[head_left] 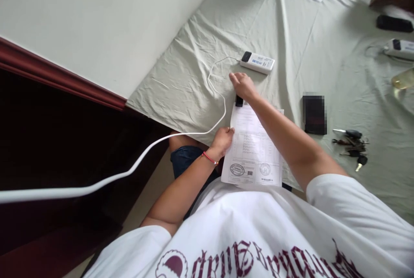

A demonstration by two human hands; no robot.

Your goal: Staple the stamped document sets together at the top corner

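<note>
The printed sheet [247, 140] lay with its long axis running away from the wearer, its near end against the white shirt [252, 217] and its far end over the cloth-covered surface [181, 84]; a small black clip [239, 101] sat at the sheet's far left corner, partly hidden. The right hand [244, 86] was just beyond that corner, so the clip lay directly on the near side of it; of the two, the right hand was nearer the clip, its forearm slanting across the sheet's right part. Its fingers were bunched close together and pointed left; whether they pinched anything or touched the clip, I could not tell. The left hand [223, 140] gripped the sheet's left edge about midway along, its opening narrow, with the thumb at the edge and the other fingers mostly out of sight; a red bracelet [209, 158] circled that wrist. Beyond the sheet's far end lay a white device [258, 63], joined to a white cable [181, 134] that curved past the sheet's left side; to the sheet's right lay a dark blurred block [314, 114], and farther right a bunch of keys [354, 142].
</note>
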